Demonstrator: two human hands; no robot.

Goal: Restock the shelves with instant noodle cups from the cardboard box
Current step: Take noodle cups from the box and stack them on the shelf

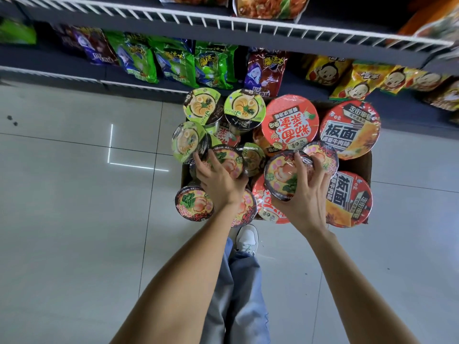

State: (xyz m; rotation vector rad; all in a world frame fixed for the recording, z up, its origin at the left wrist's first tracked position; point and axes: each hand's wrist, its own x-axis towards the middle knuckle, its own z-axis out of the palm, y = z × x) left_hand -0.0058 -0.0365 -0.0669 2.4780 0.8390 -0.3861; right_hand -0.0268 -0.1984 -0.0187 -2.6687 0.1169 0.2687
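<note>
The right hand (301, 194) has its fingers (299, 161) curled over the top rim of a black-rimmed noodle cup (284, 176), with the palm under its near edge, so the cup is gripped and tilted toward the camera. The left hand (218, 182) spreads its fingers across the lid of a second black-rimmed cup (229, 162); its fingertips wrap the rim, though how firmly they hold it is hard to judge because the hand covers much of the lid.

Both cups sit at the top of a heap of noodle cups in a cardboard box (357, 167) on the tiled floor (74, 219). Only a strip of the box wall on the right shows; the rest is buried under cups. Three green-lidded cups (244, 108) lie at the far left of the heap, and large red bowls (289, 122) at the right. Several cups lower down are half hidden and unreadable.

Beyond the box, the bottom shelf (285, 88) holds snack bags (173, 63), their tops shadowed by the wire-edged shelf (223, 21) above, which the frame cuts off.
</note>
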